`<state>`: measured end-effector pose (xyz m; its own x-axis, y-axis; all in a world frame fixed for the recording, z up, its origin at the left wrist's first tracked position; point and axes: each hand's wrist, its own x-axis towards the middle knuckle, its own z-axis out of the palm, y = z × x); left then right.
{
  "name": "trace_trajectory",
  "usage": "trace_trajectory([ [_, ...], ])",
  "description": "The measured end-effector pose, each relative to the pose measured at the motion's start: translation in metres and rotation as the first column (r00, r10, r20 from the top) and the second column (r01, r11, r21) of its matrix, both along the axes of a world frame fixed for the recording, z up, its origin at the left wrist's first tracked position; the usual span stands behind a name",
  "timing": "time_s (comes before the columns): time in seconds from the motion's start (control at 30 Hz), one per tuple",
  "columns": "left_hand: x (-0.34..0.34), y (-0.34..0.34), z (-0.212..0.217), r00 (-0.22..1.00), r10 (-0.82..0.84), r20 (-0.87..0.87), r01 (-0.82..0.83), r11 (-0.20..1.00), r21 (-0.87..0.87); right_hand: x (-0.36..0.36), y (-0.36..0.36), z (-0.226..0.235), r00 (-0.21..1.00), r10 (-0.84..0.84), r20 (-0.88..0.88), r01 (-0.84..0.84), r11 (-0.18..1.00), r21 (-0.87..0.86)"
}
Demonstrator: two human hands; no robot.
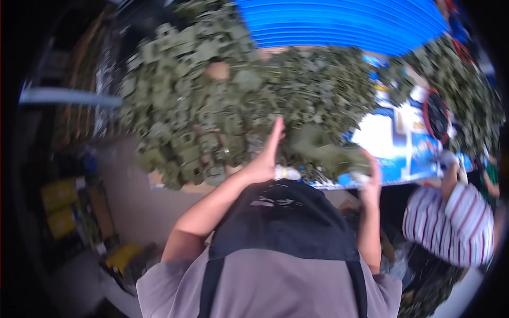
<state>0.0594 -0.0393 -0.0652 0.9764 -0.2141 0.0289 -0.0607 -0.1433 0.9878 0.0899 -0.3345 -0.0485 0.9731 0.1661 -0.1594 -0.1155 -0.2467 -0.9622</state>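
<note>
A big heap of small green pieces covers the table in front of me. My left hand is raised edge-on against the heap's near side, fingers straight and together, holding nothing. My right hand is at the heap's right end, touching a blurred green clump. Motion blur hides whether its fingers grip the clump. A small white object lies at the table's edge between my hands. My grey shirt and black apron fill the lower middle.
A blue ribbed sheet lies beyond the heap. Blue-and-white printed sheeting covers the table at right, with a second green heap and a dark round object. Another person in a striped shirt stands at right. Yellow containers sit lower left.
</note>
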Motion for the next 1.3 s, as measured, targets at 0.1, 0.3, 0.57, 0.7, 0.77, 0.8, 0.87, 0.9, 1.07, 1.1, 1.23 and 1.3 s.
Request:
trace_trajectory([
  [0.1,-0.012,0.030,-0.010,0.976,0.147,-0.163,-0.127,0.984,0.126,0.054,-0.080,-0.059,0.899,-0.388,-0.201,0.425,0.666,0.613],
  [0.3,-0.013,0.070,-0.008,0.847,0.483,-0.223,-0.470,0.876,0.113,0.123,-0.127,-0.161,0.568,-0.822,-0.023,0.791,0.538,0.292],
  [0.57,-0.012,0.090,-0.046,0.678,0.733,-0.058,-0.561,0.567,0.603,0.140,-0.140,-0.205,0.776,-0.515,0.365,0.626,0.701,-0.342],
  [0.7,-0.024,0.103,-0.068,0.617,0.780,-0.101,-0.699,0.603,0.385,0.079,-0.063,-0.135,0.828,-0.196,0.524,0.443,0.803,-0.399],
  [0.77,-0.021,0.090,-0.027,0.801,0.557,0.220,-0.591,0.678,0.437,0.050,-0.006,-0.107,0.979,-0.017,0.204,0.065,0.970,-0.234],
  [0.8,-0.023,0.087,-0.017,0.873,0.386,0.297,-0.486,0.731,0.479,0.043,0.033,-0.064,0.956,0.237,0.171,-0.222,0.970,-0.100],
  [0.87,-0.023,0.070,0.026,0.970,-0.047,0.238,-0.112,0.786,0.608,0.034,0.086,-0.030,0.937,0.314,-0.155,-0.229,0.883,0.410],
  [0.9,-0.023,0.061,0.037,0.930,-0.221,0.292,-0.017,0.771,0.637,0.032,0.105,-0.011,0.855,0.421,-0.304,-0.225,0.828,0.513],
  [1.07,-0.041,0.042,0.036,0.853,-0.187,0.487,-0.204,0.740,0.641,0.016,0.135,-0.019,0.644,0.702,-0.303,-0.387,0.641,0.663],
  [1.1,-0.050,0.040,0.024,0.845,0.048,0.533,-0.388,0.740,0.549,0.012,0.133,-0.018,0.699,0.651,-0.294,-0.358,0.676,0.644],
  [1.23,-0.059,0.009,-0.002,0.914,0.392,-0.104,-0.380,0.918,0.117,-0.017,0.144,-0.017,0.850,0.495,0.179,-0.525,0.814,0.246],
  [1.3,-0.057,0.006,0.002,0.893,0.437,-0.107,-0.435,0.899,0.048,-0.026,0.142,-0.017,0.866,0.498,0.051,-0.491,0.825,0.281],
])
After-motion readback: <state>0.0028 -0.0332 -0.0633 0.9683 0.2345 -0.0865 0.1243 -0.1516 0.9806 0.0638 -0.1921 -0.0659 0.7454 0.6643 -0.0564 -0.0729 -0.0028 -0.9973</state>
